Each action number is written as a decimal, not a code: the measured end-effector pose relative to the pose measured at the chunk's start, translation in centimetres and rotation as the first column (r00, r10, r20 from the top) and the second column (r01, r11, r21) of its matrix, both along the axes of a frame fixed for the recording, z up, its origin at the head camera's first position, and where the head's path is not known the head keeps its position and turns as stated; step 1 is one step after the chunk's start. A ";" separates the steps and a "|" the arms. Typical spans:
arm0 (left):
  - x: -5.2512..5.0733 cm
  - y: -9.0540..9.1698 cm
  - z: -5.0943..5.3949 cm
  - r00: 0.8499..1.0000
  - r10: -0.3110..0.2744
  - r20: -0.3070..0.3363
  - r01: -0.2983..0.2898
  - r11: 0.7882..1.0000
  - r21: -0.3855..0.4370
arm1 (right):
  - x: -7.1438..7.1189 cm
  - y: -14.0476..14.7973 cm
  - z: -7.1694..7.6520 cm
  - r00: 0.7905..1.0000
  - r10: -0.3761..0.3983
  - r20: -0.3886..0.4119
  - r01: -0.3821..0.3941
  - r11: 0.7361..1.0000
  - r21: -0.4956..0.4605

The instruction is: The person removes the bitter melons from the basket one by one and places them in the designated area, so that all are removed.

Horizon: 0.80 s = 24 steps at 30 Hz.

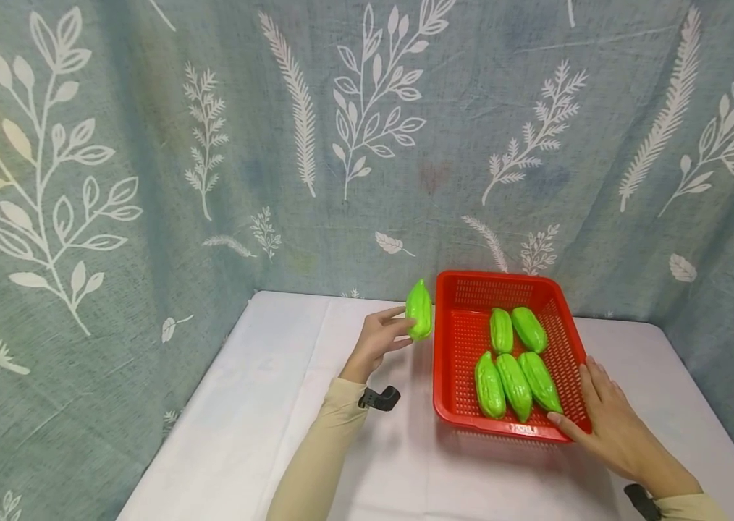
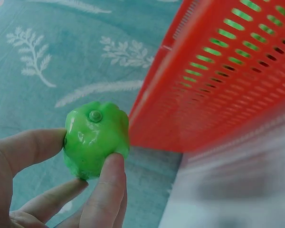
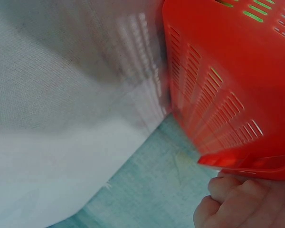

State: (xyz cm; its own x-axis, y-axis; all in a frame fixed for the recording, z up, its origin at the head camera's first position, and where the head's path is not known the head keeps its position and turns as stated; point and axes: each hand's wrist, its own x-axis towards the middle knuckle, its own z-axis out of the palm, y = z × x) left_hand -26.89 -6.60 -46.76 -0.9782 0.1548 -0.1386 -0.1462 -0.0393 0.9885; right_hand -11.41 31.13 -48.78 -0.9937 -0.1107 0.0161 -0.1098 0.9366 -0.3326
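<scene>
A glossy green bitter melon (image 1: pixel 419 311), its pointed end up in the head view, is held between the thumb and fingertips of my left hand (image 1: pixel 380 339), just left of the red basket (image 1: pixel 443 362). Its blunt end with a small round stub faces the left wrist view, where the bitter melon (image 2: pixel 96 140) is apart from the basket wall (image 2: pixel 180 118). My right hand (image 1: pixel 617 427) grips the basket's near right corner, thumb over the front rim and fingers along the right side. Several bitter melons (image 1: pixel 513 387) lie inside the basket. The right wrist view shows only part of the right hand (image 3: pixel 249 204).
A white cloth covers the table (image 1: pixel 263 405) under the basket. Behind and at both sides hangs a grey-green curtain (image 1: pixel 230 145) with white leaf prints, close to the basket's far rim. Dark wrist bands with cameras (image 1: pixel 380 398) sit on both wrists.
</scene>
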 end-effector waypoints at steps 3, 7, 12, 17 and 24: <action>0.2 -0.3 -0.5 1.000 0.015 0.006 -0.015 1.000 -0.008 | 0.1 0.0 0.0 1.000 0.004 -0.012 -0.005 1.000 -0.003; 0.5 -0.7 -1.1 0.999 0.030 0.011 -0.030 0.999 -0.015 | 0.1 0.1 0.0 1.000 0.010 -0.021 -0.010 1.000 -0.007; 0.6 -1.0 -2.4 0.999 0.038 0.024 -0.037 0.999 -0.018 | 0.1 0.1 0.0 1.000 0.006 -0.017 -0.006 1.000 0.001; 0.5 -1.3 -3.6 0.999 0.041 0.034 -0.040 0.999 -0.013 | 0.1 0.1 -0.1 1.000 0.005 -0.017 -0.005 1.000 -0.003; 0.9 -1.7 -4.5 0.998 0.048 0.036 -0.047 0.998 -0.036 | 0.1 0.1 -0.2 1.000 -0.003 -0.007 0.003 1.000 -0.010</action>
State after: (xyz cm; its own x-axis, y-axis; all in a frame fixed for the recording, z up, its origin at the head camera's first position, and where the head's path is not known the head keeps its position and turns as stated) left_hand -26.01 -8.28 -51.23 -0.9783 0.1030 -0.1795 -0.1817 -0.0124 0.9833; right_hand -11.28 31.18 -48.99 -0.9939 -0.1077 0.0241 -0.1095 0.9336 -0.3413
